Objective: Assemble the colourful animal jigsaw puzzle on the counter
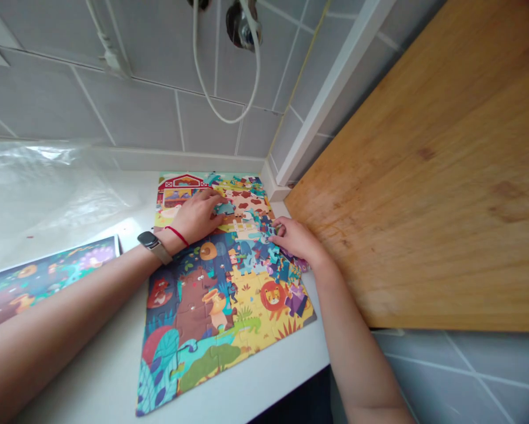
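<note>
A colourful animal jigsaw puzzle [211,318] lies on the white counter [268,388]. My left hand [198,215], with a watch and a red string at the wrist, rests on the puzzle's upper part, its fingers pinched on a blue-grey puzzle piece [225,208]. Over at the puzzle's right edge, my right hand [293,238] lies with fingers curled, the fingertips pressing on loose or partly fitted pieces [264,232]. Several unfitted pieces [286,268] sit under and beside that hand.
A printed picture sheet [39,280] with the same kind of artwork lies at the left. Clear plastic wrap [39,188] covers the counter's back left. A large wooden board [436,182] stands at the right. White cables [229,88] hang on the tiled wall.
</note>
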Motion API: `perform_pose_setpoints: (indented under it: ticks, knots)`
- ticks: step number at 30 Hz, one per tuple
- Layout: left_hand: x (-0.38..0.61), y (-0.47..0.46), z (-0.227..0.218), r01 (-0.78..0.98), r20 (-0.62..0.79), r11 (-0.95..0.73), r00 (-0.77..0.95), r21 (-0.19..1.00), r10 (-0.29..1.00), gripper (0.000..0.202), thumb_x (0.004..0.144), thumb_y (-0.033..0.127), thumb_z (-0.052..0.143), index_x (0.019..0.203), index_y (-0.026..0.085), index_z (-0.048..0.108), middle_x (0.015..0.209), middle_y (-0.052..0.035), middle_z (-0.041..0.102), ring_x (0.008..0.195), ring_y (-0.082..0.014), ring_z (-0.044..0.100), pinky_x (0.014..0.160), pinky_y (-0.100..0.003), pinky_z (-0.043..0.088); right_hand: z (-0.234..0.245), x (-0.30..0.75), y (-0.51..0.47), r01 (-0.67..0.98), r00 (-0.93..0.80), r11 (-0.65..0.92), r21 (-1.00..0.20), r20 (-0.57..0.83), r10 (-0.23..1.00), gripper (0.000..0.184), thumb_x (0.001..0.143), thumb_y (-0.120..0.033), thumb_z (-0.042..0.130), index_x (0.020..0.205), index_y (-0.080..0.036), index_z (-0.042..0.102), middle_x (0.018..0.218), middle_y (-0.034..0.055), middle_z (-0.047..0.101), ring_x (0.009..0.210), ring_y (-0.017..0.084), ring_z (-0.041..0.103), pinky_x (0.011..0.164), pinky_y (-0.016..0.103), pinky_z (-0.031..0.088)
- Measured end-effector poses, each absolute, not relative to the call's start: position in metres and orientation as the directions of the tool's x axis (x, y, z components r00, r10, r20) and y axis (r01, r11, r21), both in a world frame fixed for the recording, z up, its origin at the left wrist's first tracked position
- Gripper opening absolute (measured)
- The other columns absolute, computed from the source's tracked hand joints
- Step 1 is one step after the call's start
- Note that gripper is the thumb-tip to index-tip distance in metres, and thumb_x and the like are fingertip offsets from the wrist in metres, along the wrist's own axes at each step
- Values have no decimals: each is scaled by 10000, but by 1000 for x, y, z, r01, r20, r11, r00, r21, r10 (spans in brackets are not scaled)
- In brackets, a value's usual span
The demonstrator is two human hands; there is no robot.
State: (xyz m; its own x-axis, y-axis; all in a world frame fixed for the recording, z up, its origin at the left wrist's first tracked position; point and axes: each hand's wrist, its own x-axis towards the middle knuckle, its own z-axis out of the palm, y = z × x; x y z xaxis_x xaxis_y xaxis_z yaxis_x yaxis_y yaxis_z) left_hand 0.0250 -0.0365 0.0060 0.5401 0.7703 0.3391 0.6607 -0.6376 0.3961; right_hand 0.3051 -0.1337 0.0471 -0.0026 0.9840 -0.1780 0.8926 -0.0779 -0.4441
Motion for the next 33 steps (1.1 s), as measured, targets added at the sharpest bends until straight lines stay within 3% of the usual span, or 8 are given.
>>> perform_pose_setpoints:
  ticks: [5,8,10,15,21,26,28,33]
  knots:
    - [45,-64,38,427,446,-813,684,396,577,347,1032,405,504,1267,221,681,1408,-117,620,1320,-304,578,1156,-496,459,42,301,-131,876,14,-102,-472,-187,982,281,803,-344,865,981,-188,714,736,-13,725,677,158,643,606,240,400]
    - [63,-94,46,207,325,-887,876,413,355,372,1047,455,534,1352,283,659,1381,-89,655,1299,-281,604,1139,-461,485,42,299,-131,885,-33,-40,-465,-148,988,76,899,-277,753,882,-204,737,788,11,754,753,172,681,670,243,445]
    - [72,-113,39,198,276,-905,909,376,313,386,1028,473,580,1373,320,658,1485,-84,596,1429,-321,507,1191,-513,441,45,298,-133,883,-74,13,-470,-111,991,147,959,-180,624,911,-210,759,887,35,785,853,181,711,767,254,484]
    - [81,-136,8,292,190,-910,915,295,356,453,1034,558,535,1432,362,624,1658,-109,412,1563,-418,312,1207,-651,374,56,304,-132,805,40,25,-593,96,995,393,942,-59,468,1196,-188,738,971,48,787,934,177,724,896,274,520]
    - [81,-126,5,445,222,-852,833,276,508,407,1046,532,516,1335,295,678,1583,-115,508,1515,-379,404,1181,-588,439,58,319,-126,699,169,-57,-713,86,982,372,891,-38,421,933,-171,766,890,35,775,837,166,718,828,268,545]
    - [75,-106,6,514,259,-818,779,259,571,339,1071,372,464,1262,234,707,1490,-146,577,1372,-341,552,1130,-539,498,62,326,-142,894,-41,-15,-448,-116,992,245,874,-130,647,1064,-220,773,1065,77,777,978,231,712,874,299,518]
    - [72,-98,4,521,285,-804,754,287,591,332,1065,361,467,1233,221,716,1464,-138,598,1335,-329,576,1135,-526,493,66,327,-150,944,-93,25,-330,-191,977,315,801,-189,773,1113,-232,763,1123,102,754,1010,267,703,859,310,510]
    - [70,-86,-3,587,314,-731,662,348,681,323,1039,350,484,1201,226,734,1435,-114,632,1286,-336,603,1099,-536,510,70,326,-156,979,-82,19,-201,-311,947,398,634,-181,893,990,-267,737,996,46,741,837,230,688,657,275,449]
